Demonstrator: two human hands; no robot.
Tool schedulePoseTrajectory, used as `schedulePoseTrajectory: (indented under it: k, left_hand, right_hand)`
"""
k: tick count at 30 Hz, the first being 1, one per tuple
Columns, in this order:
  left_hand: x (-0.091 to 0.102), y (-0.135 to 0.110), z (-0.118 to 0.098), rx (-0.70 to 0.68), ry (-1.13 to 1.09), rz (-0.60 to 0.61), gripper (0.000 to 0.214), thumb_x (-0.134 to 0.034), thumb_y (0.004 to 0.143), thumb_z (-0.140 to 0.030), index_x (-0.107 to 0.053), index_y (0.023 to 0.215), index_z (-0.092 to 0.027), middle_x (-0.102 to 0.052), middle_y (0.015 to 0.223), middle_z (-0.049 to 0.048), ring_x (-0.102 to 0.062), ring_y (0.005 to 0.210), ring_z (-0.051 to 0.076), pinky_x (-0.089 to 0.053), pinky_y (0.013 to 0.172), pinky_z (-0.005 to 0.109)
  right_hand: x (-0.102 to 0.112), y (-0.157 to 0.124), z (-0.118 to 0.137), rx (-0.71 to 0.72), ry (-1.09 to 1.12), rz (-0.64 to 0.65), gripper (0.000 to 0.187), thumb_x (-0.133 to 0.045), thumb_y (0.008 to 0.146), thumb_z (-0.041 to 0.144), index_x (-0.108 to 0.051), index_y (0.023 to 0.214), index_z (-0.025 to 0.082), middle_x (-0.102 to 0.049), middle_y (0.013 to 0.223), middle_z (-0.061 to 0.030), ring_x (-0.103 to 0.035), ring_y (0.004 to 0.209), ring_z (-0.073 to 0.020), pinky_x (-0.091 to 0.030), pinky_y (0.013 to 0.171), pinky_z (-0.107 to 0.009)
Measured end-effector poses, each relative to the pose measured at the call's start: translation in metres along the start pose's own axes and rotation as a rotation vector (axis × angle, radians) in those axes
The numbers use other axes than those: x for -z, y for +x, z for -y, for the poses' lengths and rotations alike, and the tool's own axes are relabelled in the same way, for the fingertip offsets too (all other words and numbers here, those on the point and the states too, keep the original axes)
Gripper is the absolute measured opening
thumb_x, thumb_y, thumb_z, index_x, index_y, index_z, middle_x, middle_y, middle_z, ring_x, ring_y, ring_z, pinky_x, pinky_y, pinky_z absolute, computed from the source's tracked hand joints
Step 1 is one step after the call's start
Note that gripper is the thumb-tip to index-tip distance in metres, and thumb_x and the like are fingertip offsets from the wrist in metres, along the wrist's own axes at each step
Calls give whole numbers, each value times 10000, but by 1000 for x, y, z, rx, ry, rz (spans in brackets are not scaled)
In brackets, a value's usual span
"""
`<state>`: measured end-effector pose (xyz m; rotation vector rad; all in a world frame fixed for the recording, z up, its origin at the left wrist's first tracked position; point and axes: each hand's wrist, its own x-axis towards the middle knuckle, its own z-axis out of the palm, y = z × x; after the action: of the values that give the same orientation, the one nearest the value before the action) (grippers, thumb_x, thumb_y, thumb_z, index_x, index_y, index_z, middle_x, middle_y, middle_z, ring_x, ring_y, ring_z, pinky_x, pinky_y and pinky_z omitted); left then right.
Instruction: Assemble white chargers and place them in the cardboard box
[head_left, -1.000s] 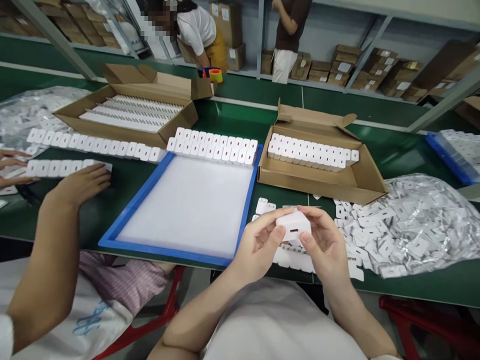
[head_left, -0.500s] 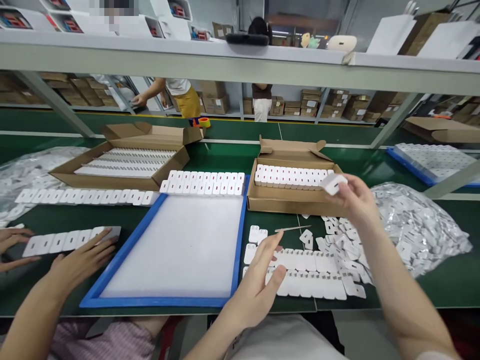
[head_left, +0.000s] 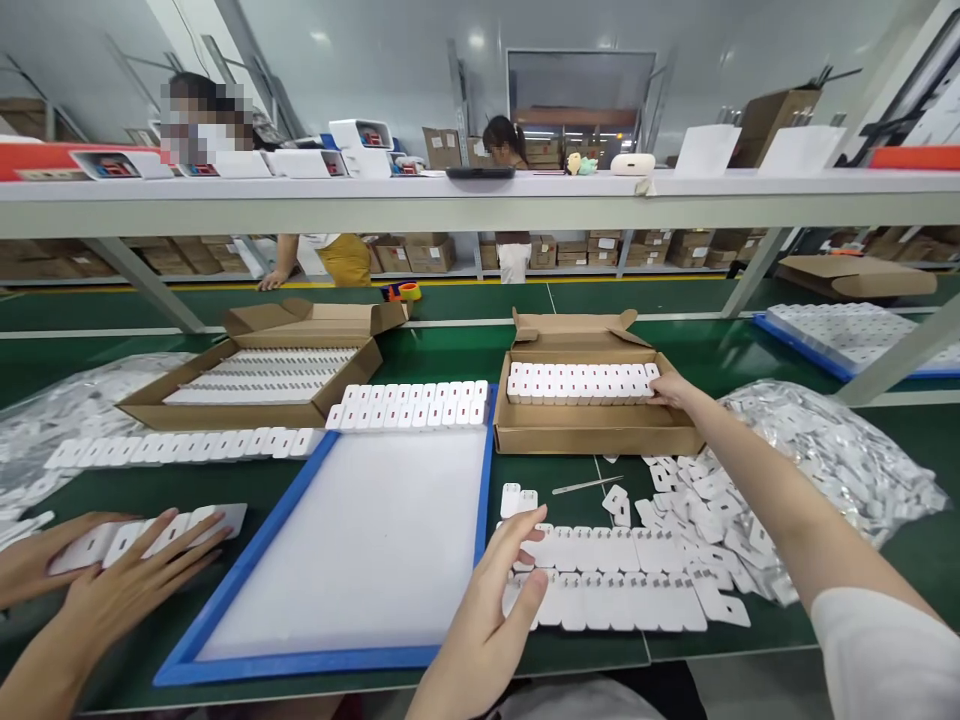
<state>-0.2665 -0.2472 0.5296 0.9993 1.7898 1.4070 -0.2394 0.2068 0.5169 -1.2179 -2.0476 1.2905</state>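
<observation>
In the open cardboard box (head_left: 600,440), a row of white plastic covers (head_left: 577,382), each with a small reddish slot, stands side by side. My right hand (head_left: 671,390) reaches to the right end of that row, its fingers closed on a white cover there, which they mostly hide. My left hand (head_left: 499,600) is open, thumb and fingers apart, over the left end of two rows of white pieces with metal prongs (head_left: 615,600). Tweezers (head_left: 587,486) lie just behind these rows. Loose white pieces (head_left: 705,510) are heaped to the right.
A blue-framed white tray (head_left: 330,655) lies left of my hand, white covers along its far end. A co-worker's hands (head_left: 142,560) hold a row of white pieces at the left. Another filled box (head_left: 225,415), a plastic bag of pieces (head_left: 832,470) and an overhead shelf (head_left: 480,215) surround the space.
My right hand has carried a white cover forward and down from above the box's right side to the row's end. My left hand stays open by the pronged rows. The view has tilted up.
</observation>
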Motion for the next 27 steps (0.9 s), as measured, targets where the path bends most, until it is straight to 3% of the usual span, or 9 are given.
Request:
schedulePoseTrajectory:
  k: [3, 6, 10, 13, 16, 18, 22, 25, 27]
  left_hand:
    - [0, 2, 0, 7, -2, -9, 466, -433, 993, -484, -474, 1435, -341, -421, 1499, 91, -515, 1223, 272, -413, 1072, 438]
    - [0, 5, 0, -32, -29, -92, 435, -482, 977, -471, -541, 1379, -312, -489, 1442, 96, -532, 1207, 265, -433, 1040, 400]
    - [9, 11, 3, -46, -97, -247, 389, -515, 969, -452, -607, 1286, -247, -563, 1361, 103, -565, 1173, 246, -449, 992, 347]
    - [17, 16, 4, -24, -148, -325, 355, -519, 972, -440, -635, 1213, -207, -628, 1275, 100, -611, 1089, 221, -469, 939, 319]
    - [19, 20, 5, -31, -171, -382, 329, -540, 964, -429, -659, 1156, -191, -664, 1220, 92, -637, 1020, 210, -473, 924, 318]
    - [17, 23, 5, -39, -168, -360, 328, -542, 962, -429, -659, 1158, -193, -667, 1212, 88, -640, 1014, 207, -480, 917, 315]
    - [12, 26, 7, -35, -161, -278, 333, -522, 973, -427, -643, 1184, -198, -663, 1179, 88, -627, 1040, 206, -479, 929, 312]
    - [10, 26, 7, -28, -137, -238, 335, -511, 979, -424, -636, 1200, -205, -673, 1081, 79, -619, 1042, 208, -469, 936, 313]
    - [9, 26, 6, -24, -125, -218, 333, -509, 979, -424, -632, 1205, -212, -671, 1094, 78, -620, 1044, 207, -461, 943, 314]
  right_hand:
    - [4, 2, 2, -8, -39, 4, 301, -609, 959, 339, -598, 1188, 144, -639, 1123, -76, -654, 922, -179, -586, 776, -359]
    - [13, -4, 5, 41, -103, -14, 306, -611, 955, 349, -604, 1182, 143, -637, 1141, -81, -650, 957, -194, -577, 815, -384]
    - [20, -44, 9, 242, -177, -19, 326, -572, 968, 373, -603, 1195, 141, -621, 1212, -114, -611, 1093, -238, -504, 965, -465]
    - [18, -100, 9, 421, -230, 219, 339, -569, 943, 429, -672, 1132, 167, -675, 1154, -132, -620, 1089, -257, -478, 1001, -444]
    - [11, -153, 3, 489, -312, 623, 346, -717, 806, 475, -750, 1044, 227, -741, 1035, -66, -690, 922, -250, -558, 819, -380]
    - [5, -175, -5, 492, -358, 779, 370, -762, 759, 463, -761, 1059, 247, -749, 1058, -56, -705, 921, -261, -559, 773, -362]
    - [-8, -188, -24, 499, -396, 853, 314, -717, 809, 449, -771, 1031, 234, -760, 1016, -62, -714, 866, -259, -547, 705, -338]
    - [-14, -186, -32, 517, -392, 834, 280, -640, 875, 465, -783, 948, 235, -765, 893, -50, -700, 724, -223, -527, 611, -312]
    - [-14, -183, -31, 540, -397, 794, 291, -597, 908, 457, -784, 939, 236, -763, 892, -54, -703, 748, -230, -532, 627, -319]
